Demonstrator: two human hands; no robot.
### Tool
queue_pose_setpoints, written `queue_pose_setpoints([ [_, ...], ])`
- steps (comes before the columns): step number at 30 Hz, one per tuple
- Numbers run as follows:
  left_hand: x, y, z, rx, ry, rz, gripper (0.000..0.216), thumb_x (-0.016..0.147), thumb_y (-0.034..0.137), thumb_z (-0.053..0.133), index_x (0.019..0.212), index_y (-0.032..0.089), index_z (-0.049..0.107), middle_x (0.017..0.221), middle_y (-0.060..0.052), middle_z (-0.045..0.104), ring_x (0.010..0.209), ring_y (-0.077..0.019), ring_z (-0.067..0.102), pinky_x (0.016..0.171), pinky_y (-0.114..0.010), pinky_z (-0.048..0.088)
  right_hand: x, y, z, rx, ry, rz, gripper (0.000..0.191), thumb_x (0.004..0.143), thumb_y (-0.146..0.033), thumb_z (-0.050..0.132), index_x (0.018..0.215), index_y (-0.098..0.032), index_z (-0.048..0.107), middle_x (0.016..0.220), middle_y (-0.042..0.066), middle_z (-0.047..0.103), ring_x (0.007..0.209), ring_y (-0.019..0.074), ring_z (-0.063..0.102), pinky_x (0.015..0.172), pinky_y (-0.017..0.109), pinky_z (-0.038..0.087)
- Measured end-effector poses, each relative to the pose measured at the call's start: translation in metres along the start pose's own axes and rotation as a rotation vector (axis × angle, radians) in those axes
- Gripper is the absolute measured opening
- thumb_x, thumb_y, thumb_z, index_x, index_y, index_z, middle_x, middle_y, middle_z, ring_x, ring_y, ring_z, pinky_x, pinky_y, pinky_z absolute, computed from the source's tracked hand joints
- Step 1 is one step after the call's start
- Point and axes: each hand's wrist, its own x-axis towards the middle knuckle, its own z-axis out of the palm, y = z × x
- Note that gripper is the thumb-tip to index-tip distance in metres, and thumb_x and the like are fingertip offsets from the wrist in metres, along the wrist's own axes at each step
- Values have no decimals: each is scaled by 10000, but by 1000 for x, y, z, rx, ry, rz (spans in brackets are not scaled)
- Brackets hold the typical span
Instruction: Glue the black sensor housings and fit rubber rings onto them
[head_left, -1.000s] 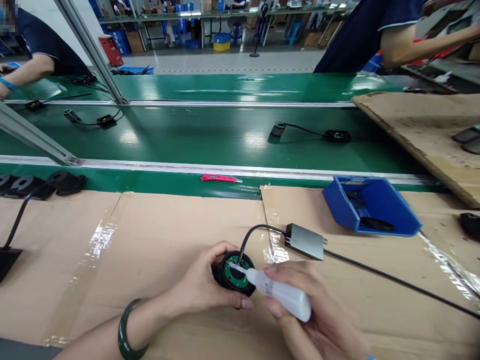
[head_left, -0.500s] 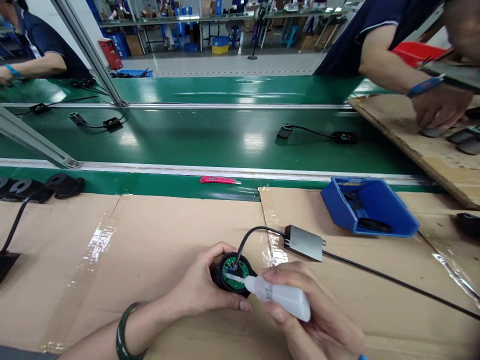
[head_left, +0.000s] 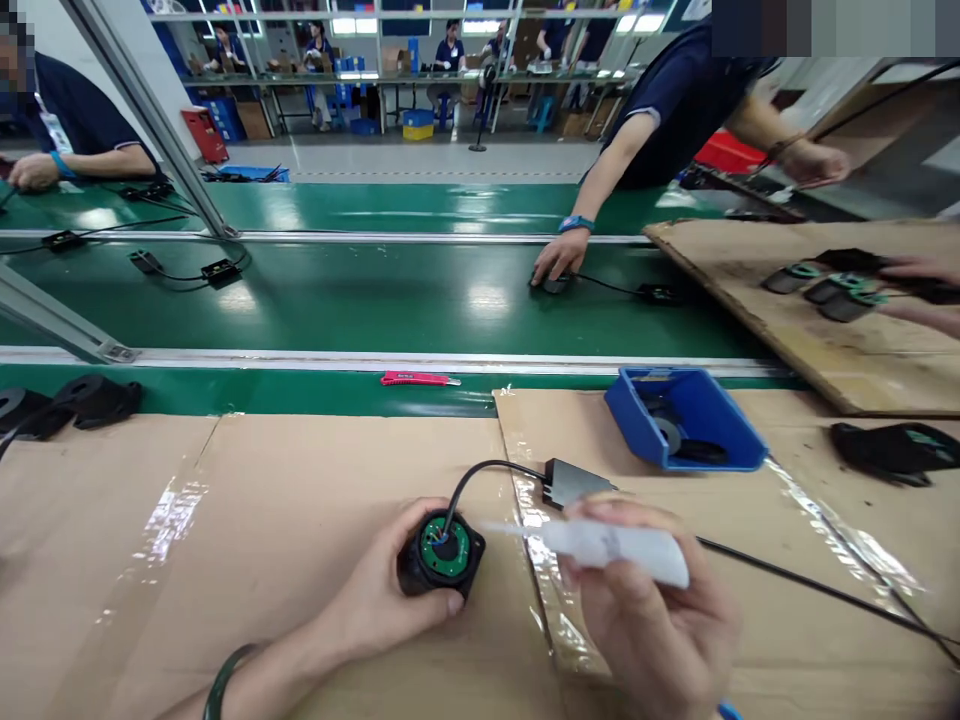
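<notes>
My left hand (head_left: 390, 590) grips a round black housing (head_left: 441, 555) near the cardboard's middle. Inside its open top sits a green circuit board (head_left: 454, 556) with thin coloured wires. A black cable (head_left: 480, 466) arches from it to a grey metal box (head_left: 574, 482) lying just behind. Held in my right hand (head_left: 652, 620) is a white squeeze bottle (head_left: 622, 547), its thin nozzle pointing left. The nozzle is blurred and stands to the right of the housing, apart from it.
A pink utility knife (head_left: 418, 378) lies along the green edge. The blue bin (head_left: 690, 425) holds dark parts. Black housings (head_left: 101, 400) stand at the left. Across the belt (head_left: 360, 300), a co-worker's hand (head_left: 561, 255) grasps a part; another person's hand shows at far right.
My right hand has drawn the bottle up and right, its nozzle leaving the circuit board. The co-worker opposite now reaches onto the belt. The whole view has shifted slightly.
</notes>
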Motion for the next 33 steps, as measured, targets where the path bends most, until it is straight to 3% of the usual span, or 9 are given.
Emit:
queue_pose_setpoints([
  [3, 2, -4, -4, 168, 73, 89, 522, 706, 214, 709, 1203, 234, 550, 1244, -97, 551, 1171, -280, 538, 960, -428, 468, 23, 15, -10, 117, 89, 85, 132, 860, -241, 639, 988, -217, 658, 973, 58, 644, 668, 145, 668, 540, 289, 589],
  [8, 9, -5, -7, 601, 209, 177, 474, 622, 135, 797, 1036, 250, 597, 1158, -64, 581, 1127, -289, 533, 968, -477, 447, 80, 53, -14, -14, 92, 205, 326, 719, -307, 763, 948, -209, 553, 891, 19, 651, 839, 197, 710, 835, 425, 585],
  [12, 10, -2, -9, 692, 229, 171, 487, 593, 202, 842, 984, 227, 553, 1141, -69, 598, 1088, -298, 552, 910, -463, 482, 116, 91, 2, -139, -36, 247, 330, 712, -321, 734, 982, -168, 622, 908, 63, 687, 817, 182, 672, 809, 375, 559],
  [18, 9, 5, -17, 650, 76, 178, 518, 668, 148, 744, 1141, 251, 561, 1164, -59, 623, 1092, -266, 578, 934, -410, 485, 142, 141, 34, -350, -203, 232, 197, 827, -301, 687, 915, -137, 625, 848, 20, 668, 768, 151, 640, 752, 346, 541],
  [22, 9, 9, -16, 690, 125, 179, 491, 635, 132, 759, 1086, 243, 600, 1120, -61, 649, 1058, -273, 600, 914, -412, 508, 141, 154, 46, -479, -274, 185, 177, 892, -308, 636, 927, -134, 625, 861, 9, 656, 788, 148, 639, 792, 365, 535],
  [25, 10, 7, -14, 728, 136, 230, 455, 664, 166, 745, 1089, 249, 608, 1112, -66, 658, 1040, -275, 616, 884, -414, 537, 135, 147, 48, -580, -310, 128, 213, 857, -271, 674, 1013, -136, 622, 940, 30, 669, 843, 165, 647, 819, 377, 533],
  [29, 10, -8, -22, 770, 137, 296, 468, 731, 241, 713, 1180, 274, 584, 1189, -83, 639, 1087, -292, 612, 903, -432, 543, 140, 110, 10, -759, -331, 20, 390, 769, -210, 743, 1131, -167, 608, 1066, 64, 666, 884, 169, 641, 774, 320, 535],
  [32, 10, -18, -33, 741, 111, 301, 609, 715, 341, 756, 1280, 317, 529, 1287, -78, 598, 1157, -312, 590, 939, -451, 535, 149, 76, -60, -912, -324, -42, 131, 900, -279, 616, 915, -152, 643, 880, 18, 657, 775, 133, 622, 713, 303, 529],
  [33, 10, -18, -36, 710, 94, 289, 668, 700, 386, 774, 1310, 325, 508, 1323, -81, 579, 1178, -320, 582, 950, -455, 532, 150, 67, -86, -956, -320, -46, 191, 925, -317, 586, 848, -148, 633, 803, 2, 638, 708, 116, 606, 669, 282, 525],
])
